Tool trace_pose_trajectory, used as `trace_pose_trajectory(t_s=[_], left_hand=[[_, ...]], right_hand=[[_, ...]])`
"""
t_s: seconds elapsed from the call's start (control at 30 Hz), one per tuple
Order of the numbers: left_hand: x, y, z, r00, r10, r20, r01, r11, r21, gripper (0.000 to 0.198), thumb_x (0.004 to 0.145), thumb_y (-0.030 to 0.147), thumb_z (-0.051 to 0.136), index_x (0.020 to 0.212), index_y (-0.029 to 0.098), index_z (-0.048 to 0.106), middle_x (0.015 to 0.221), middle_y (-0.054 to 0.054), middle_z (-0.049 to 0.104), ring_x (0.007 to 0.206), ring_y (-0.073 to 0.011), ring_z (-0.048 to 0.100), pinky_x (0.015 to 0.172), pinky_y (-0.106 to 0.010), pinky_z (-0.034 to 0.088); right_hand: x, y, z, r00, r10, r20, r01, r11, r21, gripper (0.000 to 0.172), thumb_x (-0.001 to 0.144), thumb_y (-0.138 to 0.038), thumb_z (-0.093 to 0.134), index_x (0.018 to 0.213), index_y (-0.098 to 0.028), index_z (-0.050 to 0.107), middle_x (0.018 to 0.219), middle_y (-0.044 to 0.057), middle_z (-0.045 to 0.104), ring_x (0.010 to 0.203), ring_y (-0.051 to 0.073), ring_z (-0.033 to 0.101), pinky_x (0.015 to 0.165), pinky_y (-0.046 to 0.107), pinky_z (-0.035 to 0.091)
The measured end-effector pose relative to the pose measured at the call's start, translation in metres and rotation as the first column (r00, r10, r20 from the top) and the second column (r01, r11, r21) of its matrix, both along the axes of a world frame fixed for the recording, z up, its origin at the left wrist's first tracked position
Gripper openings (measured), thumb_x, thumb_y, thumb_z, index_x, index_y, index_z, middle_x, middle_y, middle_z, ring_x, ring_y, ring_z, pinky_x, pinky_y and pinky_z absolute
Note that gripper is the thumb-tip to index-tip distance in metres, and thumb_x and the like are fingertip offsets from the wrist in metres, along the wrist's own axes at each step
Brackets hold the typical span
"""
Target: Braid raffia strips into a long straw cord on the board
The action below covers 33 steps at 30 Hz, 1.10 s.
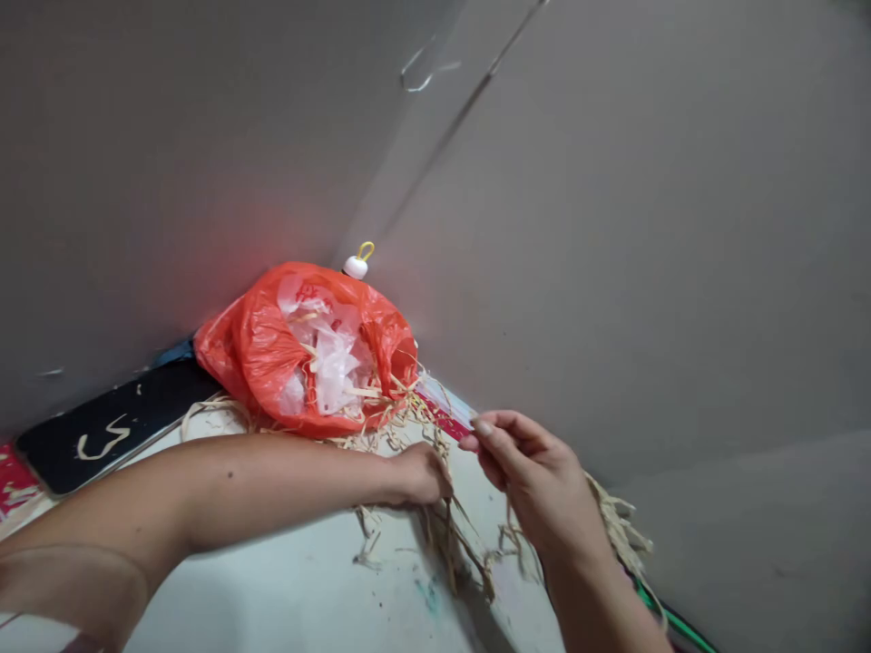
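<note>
1. Here are the pale strands [452,540], right in the middle of it: they run down from the curled left hand [422,473] over the white tabletop [272,580], and whether they hang clear or touch it I cannot tell

2. Look at the long axis: it runs away from the fist toward the wearer, veering a little to the right, so it lies across the line of the left forearm rather than along it

3. The left hand is the nearer one, its fingers closed on the upper end, as it looks from here

4. Now the right hand [541,472], just beside on the right and a touch higher: thumb and forefinger come close together, but whether a strand sits between them I cannot tell; the strands lie down and left of that pinch

5. Beyond the left hand, a loose tangle [408,413] spills by the red bag [262,340], which sits against the wall with white plastic [333,363] inside

6. Farther out, a dark slab [163,399] on the left carries a pale curl [102,444], and another bundle [621,526] shows past the right wrist
</note>
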<state>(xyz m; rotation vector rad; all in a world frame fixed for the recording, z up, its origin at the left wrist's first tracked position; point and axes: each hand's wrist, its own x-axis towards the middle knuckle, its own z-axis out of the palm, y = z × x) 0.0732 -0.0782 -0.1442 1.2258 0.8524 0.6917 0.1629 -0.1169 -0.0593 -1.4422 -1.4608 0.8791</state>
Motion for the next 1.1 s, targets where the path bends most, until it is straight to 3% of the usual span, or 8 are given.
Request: trace_pose_trajectory(t_s=[0.1, 0.2, 0.3, 0.4, 0.53, 0.7, 0.87, 1.1], left_hand=[[-0.001, 0.004, -0.009, 0.992, -0.108, -0.072, 0.104, 0.993, -0.045, 0.015, 0.076, 0.023, 0.065, 0.068, 0.011, 0.062, 0.051, 0.004, 0.05, 0.041, -0.0068, 0.041, 0.04, -0.02, 0.033], [0.001, 0.008, -0.008, 0.988, -0.136, -0.075, 0.13, 0.988, -0.082, 0.011, 0.071, 0.019, 0.063, 0.061, 0.014, 0.059, 0.038, 0.008, 0.038, 0.032, -0.0057, 0.026, 0.034, -0.021, 0.018], [0.002, 0.009, -0.004, 0.986, -0.162, -0.043, 0.157, 0.983, -0.097, 0.013, 0.072, 0.02, 0.059, 0.061, 0.015, 0.056, 0.038, 0.008, 0.037, 0.031, -0.0053, 0.025, 0.034, -0.02, 0.016], [0.001, 0.009, -0.002, 0.98, -0.201, -0.009, 0.199, 0.975, -0.101, 0.013, 0.072, 0.02, 0.057, 0.06, 0.016, 0.053, 0.038, 0.009, 0.035, 0.031, -0.0044, 0.022, 0.034, -0.02, 0.013], [0.001, 0.009, -0.001, 0.974, -0.227, 0.023, 0.228, 0.968, -0.108, 0.011, 0.072, 0.019, 0.055, 0.062, 0.016, 0.053, 0.039, 0.009, 0.034, 0.031, -0.0039, 0.02, 0.034, -0.021, 0.011], [0.003, 0.01, 0.0, 0.97, -0.238, 0.041, 0.241, 0.964, -0.114, 0.019, 0.073, 0.019, 0.056, 0.055, 0.016, 0.048, 0.04, 0.008, 0.033, 0.032, -0.0031, 0.02, 0.035, -0.021, 0.01], [0.002, 0.008, 0.001, 0.965, -0.256, 0.048, 0.26, 0.961, -0.09, 0.022, 0.075, 0.021, 0.056, 0.055, 0.016, 0.047, 0.041, 0.008, 0.033, 0.032, -0.0027, 0.02, 0.035, -0.022, 0.01], [0.004, 0.008, -0.003, 0.963, -0.27, -0.004, 0.27, 0.963, -0.019, 0.022, 0.076, 0.02, 0.053, 0.056, 0.016, 0.047, 0.042, 0.007, 0.034, 0.032, -0.0034, 0.021, 0.035, -0.024, 0.01]], right_hand=[[0.041, -0.019, -0.006, 0.994, -0.103, -0.047, 0.101, 0.994, -0.041, 0.022, 0.071, -0.038, 0.073, 0.076, -0.018, 0.065, 0.067, 0.002, 0.065, 0.051, 0.009, 0.044, 0.046, 0.021, 0.033], [0.065, -0.034, -0.024, 0.981, -0.191, -0.045, 0.186, 0.979, -0.088, 0.022, 0.064, -0.036, 0.079, 0.072, -0.018, 0.069, 0.086, 0.006, 0.069, 0.073, 0.016, 0.057, 0.062, 0.025, 0.042], [0.07, -0.037, -0.044, 0.972, -0.221, -0.077, 0.212, 0.972, -0.101, 0.022, 0.059, -0.036, 0.081, 0.064, -0.018, 0.07, 0.103, 0.009, 0.068, 0.092, 0.022, 0.059, 0.079, 0.031, 0.042], [0.064, -0.033, -0.06, 0.976, -0.2, -0.088, 0.191, 0.976, -0.102, 0.022, 0.059, -0.036, 0.08, 0.063, -0.017, 0.069, 0.106, 0.01, 0.067, 0.094, 0.023, 0.06, 0.084, 0.033, 0.041], [0.059, -0.029, -0.071, 0.977, -0.19, -0.099, 0.179, 0.977, -0.114, 0.024, 0.059, -0.036, 0.079, 0.063, -0.015, 0.067, 0.102, 0.01, 0.068, 0.086, 0.021, 0.06, 0.079, 0.032, 0.042], [0.058, -0.033, -0.07, 0.976, -0.188, -0.114, 0.167, 0.971, -0.173, 0.029, 0.059, -0.04, 0.077, 0.066, -0.015, 0.063, 0.073, 0.004, 0.067, 0.062, 0.014, 0.054, 0.06, 0.026, 0.041], [0.056, -0.032, -0.072, 0.979, -0.2, 0.045, 0.204, 0.97, -0.129, 0.027, 0.066, -0.041, 0.068, 0.064, -0.016, 0.058, 0.056, -0.001, 0.057, 0.048, 0.011, 0.045, 0.047, 0.023, 0.035], [0.059, -0.032, -0.078, 0.955, -0.218, 0.201, 0.228, 0.973, -0.027, 0.019, 0.072, -0.032, 0.061, 0.062, -0.018, 0.055, 0.054, -0.001, 0.054, 0.049, 0.012, 0.043, 0.048, 0.024, 0.033]])
